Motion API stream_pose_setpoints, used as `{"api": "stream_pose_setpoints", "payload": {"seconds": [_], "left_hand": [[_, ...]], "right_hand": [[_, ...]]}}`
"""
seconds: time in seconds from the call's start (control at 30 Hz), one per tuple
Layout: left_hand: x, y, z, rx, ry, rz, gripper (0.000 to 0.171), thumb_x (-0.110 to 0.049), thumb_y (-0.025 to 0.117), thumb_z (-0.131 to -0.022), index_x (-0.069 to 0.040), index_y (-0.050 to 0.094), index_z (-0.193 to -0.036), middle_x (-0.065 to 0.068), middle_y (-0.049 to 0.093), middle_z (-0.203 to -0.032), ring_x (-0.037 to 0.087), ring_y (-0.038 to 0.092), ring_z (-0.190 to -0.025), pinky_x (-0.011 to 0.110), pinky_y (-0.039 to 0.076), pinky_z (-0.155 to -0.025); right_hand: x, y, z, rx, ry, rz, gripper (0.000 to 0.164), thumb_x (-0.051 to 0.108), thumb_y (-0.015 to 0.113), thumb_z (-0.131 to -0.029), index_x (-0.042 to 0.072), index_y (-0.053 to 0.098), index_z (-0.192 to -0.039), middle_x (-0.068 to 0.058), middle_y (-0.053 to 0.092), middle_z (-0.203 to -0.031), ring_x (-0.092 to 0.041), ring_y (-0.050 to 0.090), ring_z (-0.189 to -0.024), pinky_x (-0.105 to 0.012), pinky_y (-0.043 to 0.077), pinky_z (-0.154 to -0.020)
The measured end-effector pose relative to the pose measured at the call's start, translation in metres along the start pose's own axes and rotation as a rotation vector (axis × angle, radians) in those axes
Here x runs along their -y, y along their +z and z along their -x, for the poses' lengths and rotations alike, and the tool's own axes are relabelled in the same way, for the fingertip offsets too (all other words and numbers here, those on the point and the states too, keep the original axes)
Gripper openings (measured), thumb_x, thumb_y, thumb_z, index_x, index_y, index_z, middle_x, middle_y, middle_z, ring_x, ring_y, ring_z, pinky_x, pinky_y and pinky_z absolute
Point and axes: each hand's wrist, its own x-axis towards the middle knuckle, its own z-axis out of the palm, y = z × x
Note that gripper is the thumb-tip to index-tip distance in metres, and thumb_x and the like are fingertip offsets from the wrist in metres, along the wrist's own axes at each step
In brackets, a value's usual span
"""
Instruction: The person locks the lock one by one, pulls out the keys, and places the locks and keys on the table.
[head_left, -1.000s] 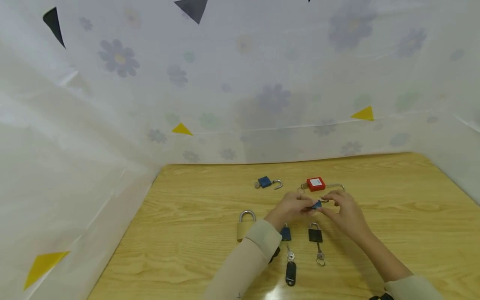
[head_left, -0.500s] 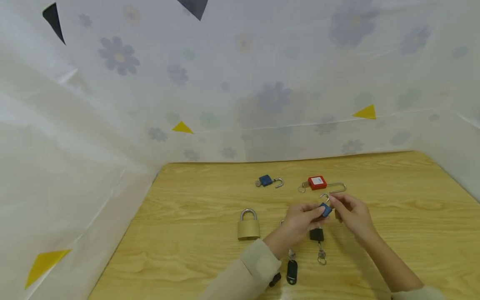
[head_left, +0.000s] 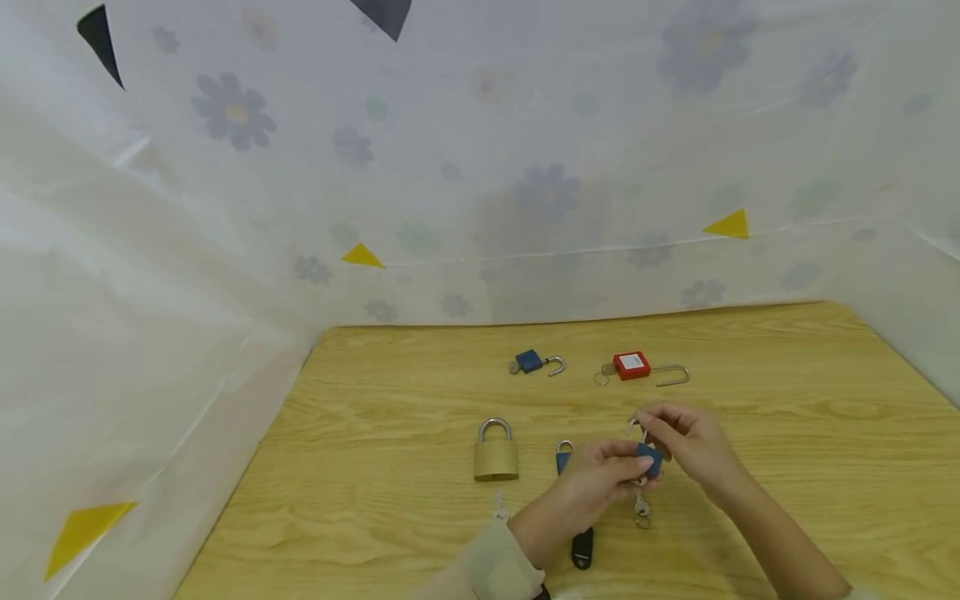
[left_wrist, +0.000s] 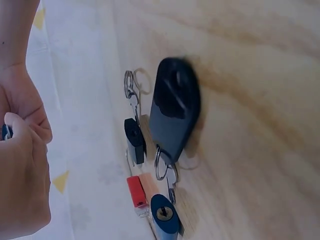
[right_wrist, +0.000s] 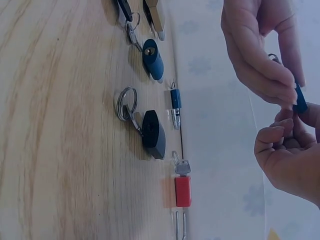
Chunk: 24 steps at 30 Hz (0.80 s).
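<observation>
A small blue padlock [head_left: 649, 460], its shackle swung open, is held between both hands in the head view. My left hand [head_left: 592, 483] grips its body, thumb across the front face. With thumb and fingertips, my right hand [head_left: 693, 450] pinches the shackle near the top. The right wrist view shows the blue padlock [right_wrist: 300, 100] edge-on between the left hand [right_wrist: 255, 55] and the right hand [right_wrist: 292, 155]. The head view has the hands over the black padlock's place, hiding it; its key [head_left: 642, 505] shows below them. Another blue padlock [head_left: 563, 460] is partly hidden by the left hand.
A brass padlock [head_left: 496, 459] lies left of the hands, with a key [head_left: 500, 508] below it. Farther back lie an open blue padlock [head_left: 528, 361] and a red padlock [head_left: 632, 365], each with a key. A black key tag [head_left: 582, 550] lies near the left wrist.
Both hands have brought the blue padlock nearer to the person and turned it so its open shackle points up. They now cover the black padlock.
</observation>
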Motion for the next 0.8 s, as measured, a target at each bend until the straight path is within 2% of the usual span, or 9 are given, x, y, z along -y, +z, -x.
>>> {"api": "stream_pose_setpoints", "payload": {"seconds": [0.2, 0.37, 0.6, 0.8], "left_hand": [[0.005, -0.004, 0.010, 0.016, -0.051, -0.006, 0.024, -0.006, 0.059, -0.085, 0.005, 0.061, -0.106, 0.011, 0.068, -0.096, 0.017, 0.066, -0.088, 0.026, 0.052, -0.081], [0.010, -0.006, 0.016, 0.000, -0.066, 0.042, 0.024, -0.005, 0.059, -0.085, 0.007, 0.062, -0.105, 0.014, 0.067, -0.100, 0.020, 0.065, -0.093, 0.027, 0.052, -0.082], [0.015, -0.006, 0.023, -0.028, -0.077, 0.063, 0.022, -0.007, 0.062, -0.083, 0.008, 0.063, -0.099, 0.006, 0.070, -0.084, 0.012, 0.067, -0.077, 0.022, 0.054, -0.075], [0.017, -0.007, 0.028, -0.044, -0.058, 0.051, 0.022, -0.008, 0.062, -0.083, 0.008, 0.063, -0.098, 0.003, 0.069, -0.081, 0.009, 0.066, -0.072, 0.016, 0.053, -0.066]], "right_hand": [[0.003, 0.007, 0.003, 0.153, -0.064, -0.032, 0.026, 0.015, 0.047, -0.094, -0.010, 0.056, -0.093, 0.012, 0.057, -0.067, -0.006, 0.053, -0.055, -0.026, 0.048, -0.051], [0.001, 0.012, 0.004, 0.214, -0.130, -0.051, 0.023, 0.011, 0.046, -0.094, -0.010, 0.055, -0.092, 0.014, 0.058, -0.073, -0.005, 0.054, -0.061, -0.025, 0.048, -0.055], [-0.001, 0.017, 0.004, 0.349, -0.190, -0.092, 0.020, 0.007, 0.044, -0.094, -0.009, 0.055, -0.090, 0.010, 0.057, -0.073, -0.004, 0.050, -0.059, -0.025, 0.046, -0.049], [0.000, 0.020, 0.003, 0.379, -0.181, -0.099, 0.021, 0.007, 0.044, -0.094, -0.010, 0.055, -0.090, 0.011, 0.055, -0.069, -0.005, 0.047, -0.055, -0.026, 0.044, -0.047]]}}
